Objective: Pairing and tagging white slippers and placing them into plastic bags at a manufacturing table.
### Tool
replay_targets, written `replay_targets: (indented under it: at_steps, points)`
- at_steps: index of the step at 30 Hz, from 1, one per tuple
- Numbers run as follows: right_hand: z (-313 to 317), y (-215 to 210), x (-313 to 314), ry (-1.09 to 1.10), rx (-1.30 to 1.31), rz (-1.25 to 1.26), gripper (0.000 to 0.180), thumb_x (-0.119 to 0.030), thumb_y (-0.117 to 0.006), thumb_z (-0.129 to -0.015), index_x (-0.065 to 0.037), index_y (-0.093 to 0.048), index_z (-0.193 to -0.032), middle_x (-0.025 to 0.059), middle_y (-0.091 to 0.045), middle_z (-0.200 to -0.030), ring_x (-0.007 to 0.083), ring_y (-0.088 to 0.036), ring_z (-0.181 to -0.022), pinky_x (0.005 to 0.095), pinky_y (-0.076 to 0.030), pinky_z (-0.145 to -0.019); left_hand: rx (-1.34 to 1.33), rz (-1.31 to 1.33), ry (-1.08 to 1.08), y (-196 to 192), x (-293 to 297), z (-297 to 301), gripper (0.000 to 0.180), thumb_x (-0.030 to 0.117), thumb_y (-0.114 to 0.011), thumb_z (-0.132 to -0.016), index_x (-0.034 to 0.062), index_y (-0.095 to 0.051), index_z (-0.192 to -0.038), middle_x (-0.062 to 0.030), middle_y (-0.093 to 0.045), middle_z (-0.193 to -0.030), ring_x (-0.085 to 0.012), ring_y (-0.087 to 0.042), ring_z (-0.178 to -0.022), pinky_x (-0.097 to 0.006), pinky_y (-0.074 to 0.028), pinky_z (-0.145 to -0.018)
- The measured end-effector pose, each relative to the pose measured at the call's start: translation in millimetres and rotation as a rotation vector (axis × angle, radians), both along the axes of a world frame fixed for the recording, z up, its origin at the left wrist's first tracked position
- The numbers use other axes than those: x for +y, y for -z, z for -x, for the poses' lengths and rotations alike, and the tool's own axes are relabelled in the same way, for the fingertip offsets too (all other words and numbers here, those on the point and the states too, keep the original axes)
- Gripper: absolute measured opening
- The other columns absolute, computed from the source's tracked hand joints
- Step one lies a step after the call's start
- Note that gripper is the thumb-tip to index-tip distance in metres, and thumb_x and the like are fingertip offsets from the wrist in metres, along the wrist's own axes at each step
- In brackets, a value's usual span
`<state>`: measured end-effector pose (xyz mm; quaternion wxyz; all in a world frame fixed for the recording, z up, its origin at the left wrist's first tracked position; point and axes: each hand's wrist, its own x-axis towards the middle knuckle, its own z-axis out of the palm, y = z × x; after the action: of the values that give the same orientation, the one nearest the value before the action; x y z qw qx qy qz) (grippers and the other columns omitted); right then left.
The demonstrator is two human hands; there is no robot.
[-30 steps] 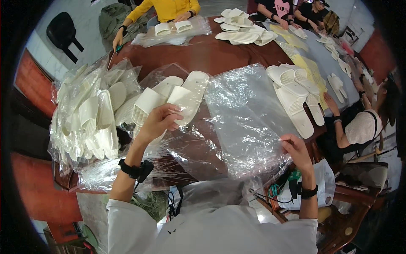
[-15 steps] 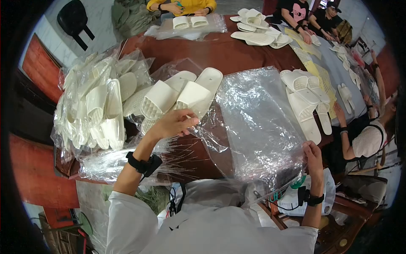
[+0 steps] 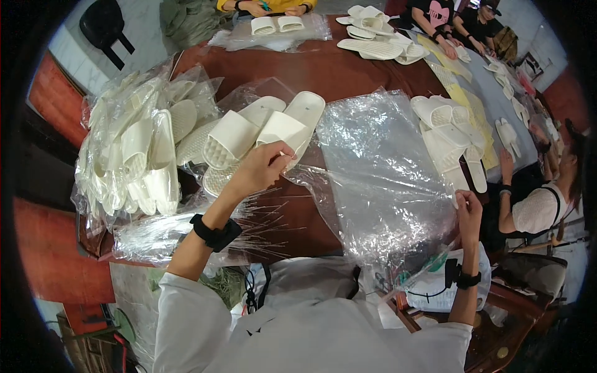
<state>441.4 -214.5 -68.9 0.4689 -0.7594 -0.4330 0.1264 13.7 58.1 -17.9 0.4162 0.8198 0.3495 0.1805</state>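
Observation:
My left hand (image 3: 260, 169) pinches an edge of a clear plastic bag (image 3: 385, 168), its fingertips just in front of a pair of cream slippers. My right hand (image 3: 469, 208) pinches the bag's opposite side at the right. Between the two hands the plastic is drawn into long creases, and its lower part hangs over the table's near edge. The left slipper (image 3: 231, 138) and the right slipper (image 3: 285, 132) lie side by side, toes away from me. Crinkled clear plastic (image 3: 205, 165) shows around them.
Bagged slippers (image 3: 124, 155) are heaped at the left. Below them lies a bundle of thin clear strips (image 3: 180, 239). Loose slippers (image 3: 448, 130) overlap right of the bag; more slippers (image 3: 379, 37) sit farther back. Several people work around the brown-covered table (image 3: 292, 74).
My left fingers have closed on the bag's edge, and my right hand has moved slightly right and up. The plastic between them has tightened into creases. The whole view has shifted a little.

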Motion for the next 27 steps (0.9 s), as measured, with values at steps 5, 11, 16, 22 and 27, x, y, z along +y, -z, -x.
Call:
replay_targets:
  at_steps: [5,11,16,22,27]
  points:
    - [64,-44,8,0.146,-0.389,-0.026,0.019,-0.011,-0.065,-0.088,0.001,-0.06,-0.102,0.0075,-0.055,-0.09,0.0177,-0.052,-0.084,0.0274,-0.042,-0.073,-0.009,0.124,-0.126,6,-4,-3,0.013,0.014,-0.056,-0.095,0.0036,-0.061,-0.102,-0.0012,-0.058,-0.071,-0.0058,-0.052,-0.056,-0.022,-0.043,-0.049]
    - [180,-42,-27,-0.33,-0.605,0.061,0.044,-0.036,-0.083,-0.068,-0.01,-0.057,-0.093,0.0075,-0.056,-0.087,0.0282,-0.052,-0.082,0.0401,-0.038,-0.074,0.039,0.097,-0.149,8,-2,-5,0.012,0.013,-0.056,-0.094,0.0033,-0.06,-0.1,-0.004,-0.06,-0.068,-0.0086,-0.056,-0.059,-0.024,-0.044,-0.051]
    - [216,-23,-48,-0.426,-0.505,0.185,0.056,-0.036,-0.086,-0.062,-0.007,-0.051,-0.095,0.0102,-0.052,-0.091,0.0296,-0.05,-0.083,0.0408,-0.036,-0.073,0.039,-0.234,-0.113,16,-1,-4,0.014,0.014,-0.058,-0.092,0.0014,-0.06,-0.097,-0.0116,-0.062,-0.069,-0.0181,-0.06,-0.06,-0.032,-0.046,-0.058]
    - [218,-19,-58,-0.373,-0.596,0.261,0.035,-0.025,-0.082,-0.065,-0.01,-0.056,-0.084,0.0067,-0.053,-0.082,0.0274,-0.051,-0.08,0.0403,-0.036,-0.075,0.089,-0.287,-0.166,12,-7,-5,0.017,0.016,-0.06,-0.089,-0.0001,-0.061,-0.092,-0.0194,-0.065,-0.075,-0.0342,-0.062,-0.067,-0.04,-0.047,-0.063]
    - [212,-10,-65,-0.352,-0.608,0.224,0.022,-0.012,-0.078,-0.066,-0.012,-0.056,-0.073,0.0034,-0.053,-0.073,0.0246,-0.052,-0.075,0.0388,-0.037,-0.074,0.054,-0.295,-0.173,5,-14,-5,0.016,0.016,-0.059,-0.089,0.0003,-0.061,-0.092,-0.0209,-0.065,-0.077,-0.0418,-0.062,-0.073,-0.046,-0.047,-0.065]
